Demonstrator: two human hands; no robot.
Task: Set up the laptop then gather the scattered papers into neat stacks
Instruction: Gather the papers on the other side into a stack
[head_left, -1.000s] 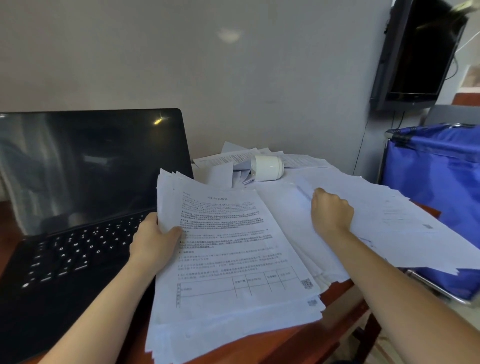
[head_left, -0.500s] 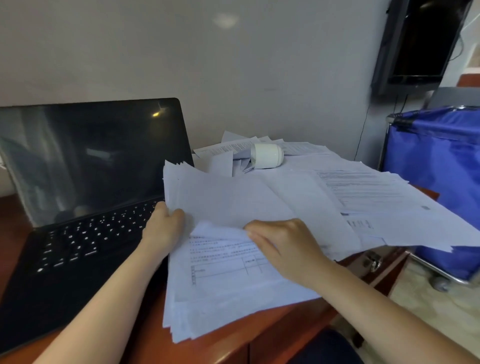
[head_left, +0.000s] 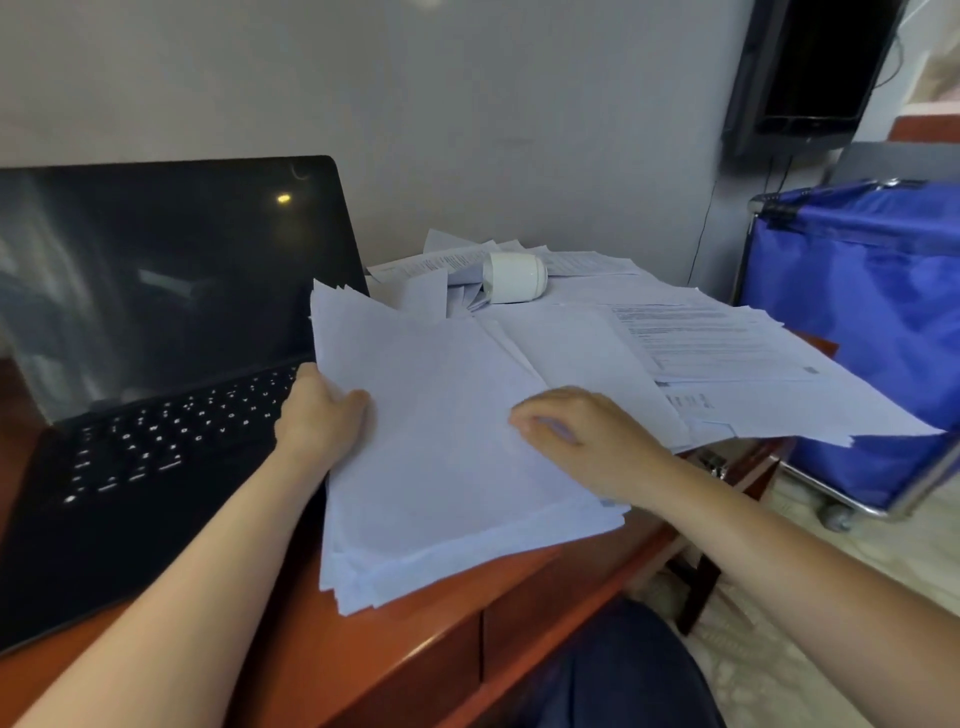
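Holding stack, head view only.

- Left hand grips the stack's left edge, thumb on top, fingers hidden beneath.
- Right hand rests on the top sheet with bent fingers. It is blurred, so I cannot tell whether it pinches a sheet or only presses.
- The stack lies between the two hands on the desk. Its near corners are fanned and overhang the edge.
- Laptop sits just left of the grip, open, screen dark, so setup looks done.
- Loose papers are spread right of and beyond the right hand, and some overhang the desk. A white cup lies on its side on the sheets beyond the grip.

Judgement: the step is squaring this stack.
- Keep the left-hand clamp firm as the fixed edge.
- Sweep the right palm toward it.
- Then stand the stack up and tap its long edge on the desk.
- Risk: fanned lower sheets may slide off the near edge if the clamp loosens.
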